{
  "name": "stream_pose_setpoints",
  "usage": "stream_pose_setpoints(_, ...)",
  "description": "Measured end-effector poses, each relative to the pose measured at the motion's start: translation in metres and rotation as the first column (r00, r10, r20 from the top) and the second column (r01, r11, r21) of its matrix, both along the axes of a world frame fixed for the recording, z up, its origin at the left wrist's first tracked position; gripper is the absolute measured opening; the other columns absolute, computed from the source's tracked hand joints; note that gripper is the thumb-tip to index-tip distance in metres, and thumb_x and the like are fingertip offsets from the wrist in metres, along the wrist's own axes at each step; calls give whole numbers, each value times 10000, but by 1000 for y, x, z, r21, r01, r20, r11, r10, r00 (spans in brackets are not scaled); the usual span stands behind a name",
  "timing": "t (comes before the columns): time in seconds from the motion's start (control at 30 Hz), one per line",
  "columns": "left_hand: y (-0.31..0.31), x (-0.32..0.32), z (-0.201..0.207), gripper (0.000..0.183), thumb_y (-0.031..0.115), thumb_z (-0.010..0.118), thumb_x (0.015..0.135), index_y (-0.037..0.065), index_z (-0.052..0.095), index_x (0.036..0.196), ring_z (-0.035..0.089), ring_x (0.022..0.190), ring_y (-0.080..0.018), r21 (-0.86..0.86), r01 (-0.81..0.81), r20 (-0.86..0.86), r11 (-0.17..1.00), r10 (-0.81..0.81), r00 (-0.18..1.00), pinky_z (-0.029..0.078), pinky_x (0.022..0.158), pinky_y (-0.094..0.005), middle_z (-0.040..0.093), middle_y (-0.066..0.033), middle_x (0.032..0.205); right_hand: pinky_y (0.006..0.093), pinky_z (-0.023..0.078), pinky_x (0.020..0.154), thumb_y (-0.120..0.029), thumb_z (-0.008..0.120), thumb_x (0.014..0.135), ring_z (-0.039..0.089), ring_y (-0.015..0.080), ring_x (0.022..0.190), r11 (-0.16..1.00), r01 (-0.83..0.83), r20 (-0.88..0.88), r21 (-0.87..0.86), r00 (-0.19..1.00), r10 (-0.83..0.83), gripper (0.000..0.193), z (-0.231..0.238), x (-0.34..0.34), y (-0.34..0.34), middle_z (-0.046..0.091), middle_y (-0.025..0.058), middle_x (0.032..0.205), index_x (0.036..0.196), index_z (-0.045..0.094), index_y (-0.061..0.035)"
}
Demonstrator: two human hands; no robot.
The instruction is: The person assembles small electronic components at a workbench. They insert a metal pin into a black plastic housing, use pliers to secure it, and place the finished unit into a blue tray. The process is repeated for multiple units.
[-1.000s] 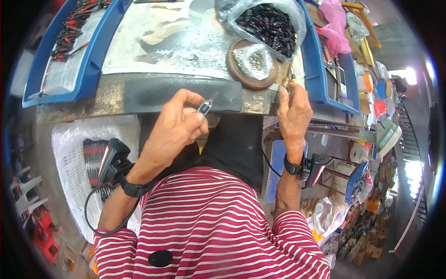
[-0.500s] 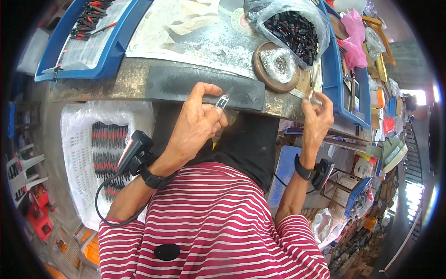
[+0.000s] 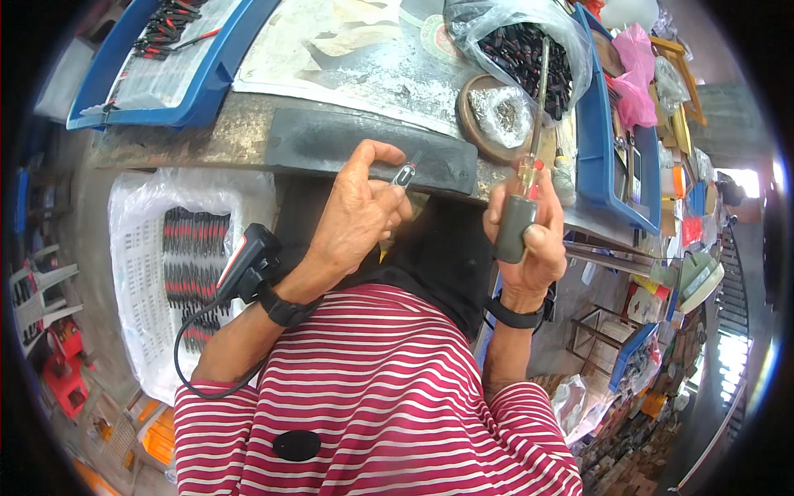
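Note:
My left hand (image 3: 361, 207), above the bench's front edge, pinches a small dark-and-pale part (image 3: 404, 174) with thin prongs pointing up and away. Its exact kind is too small to tell. The index finger arches over beside the part. In my right hand (image 3: 538, 240) is a screwdriver (image 3: 514, 230) with a dark grey-green handle, a translucent neck with red on it and a long metal shaft pointing away. The shaft passes in front of a clear plastic bag (image 3: 473, 35) of black-and-red pieces. Left of the shaft stands a round wooden dish (image 3: 470, 124) holding small metal bits in plastic.
A dark bar (image 3: 356, 147) lies along the bench edge. Blue trays stand left (image 3: 211, 91) and right (image 3: 591, 157); the left one holds black-and-red tools. Below the bench, a plastic-lined white basket (image 3: 141, 273) holds rows of similar tools. A small bottle (image 3: 563, 183) stands beside my right hand.
My right hand has come left and nearer from the bench's right end, and the screwdriver now shows plainly in it. My left hand still pinches the small part, nearly unmoved.

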State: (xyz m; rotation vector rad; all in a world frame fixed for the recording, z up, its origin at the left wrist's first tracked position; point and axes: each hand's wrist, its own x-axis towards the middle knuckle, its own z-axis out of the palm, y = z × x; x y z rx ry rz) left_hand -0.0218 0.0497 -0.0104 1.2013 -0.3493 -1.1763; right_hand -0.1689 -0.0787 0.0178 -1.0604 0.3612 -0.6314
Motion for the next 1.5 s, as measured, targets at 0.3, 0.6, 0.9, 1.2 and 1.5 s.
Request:
stream_pose_setpoints(0.3,0,3,-3,323,29,492,852,4,389,1158,378,507,-39,-25,3,-38,1000,-4,999,274,419,-168,541,-68,682,206,437,617,-34,666,765,526,92,732,965,77,-154,-250,981,-118,370,1,29,14,539,68,855,1068,455,-24)
stream_pose_setpoints(0.6,0,2,-3,278,17,487,852,10,409,1120,366,498,-34,-11,-3,7,1000,3,1000,260,410,-167,526,-54,655,240,451,566,-106,683,819,557,102,648,555,25,-230,-831,894,-385,289,-14,49,22,556,38,733,1024,500,-15)
stream_pose_setpoints(0.9,0,2,-9,258,20,483,865,27,404,1111,356,493,-30,-61,5,-12,998,-6,1000,251,409,-162,520,-53,645,240,526,616,-68,562,876,611,151,752,390,207,-14,-897,870,-494,189,21,39,26,598,107,920,1040,521,16)
stream_pose_setpoints(1.2,1,3,-8,242,20,479,873,23,394,1099,349,495,-26,-53,23,-39,998,-25,999,241,409,-164,514,-51,644,211,462,573,-90,613,857,575,118,659,482,177,-33,-858,918,-396,196,5,50,25,605,82,844,1021,540,-12)
stream_pose_setpoints(1.5,-1,3,-7,240,15,475,868,29,395,1094,338,494,-25,-17,23,6,1000,-23,1000,232,405,-167,501,-43,632,261,434,542,-90,641,842,570,147,632,430,-16,-191,-903,910,-367,235,-8,54,26,594,95,780,1027,534,8)
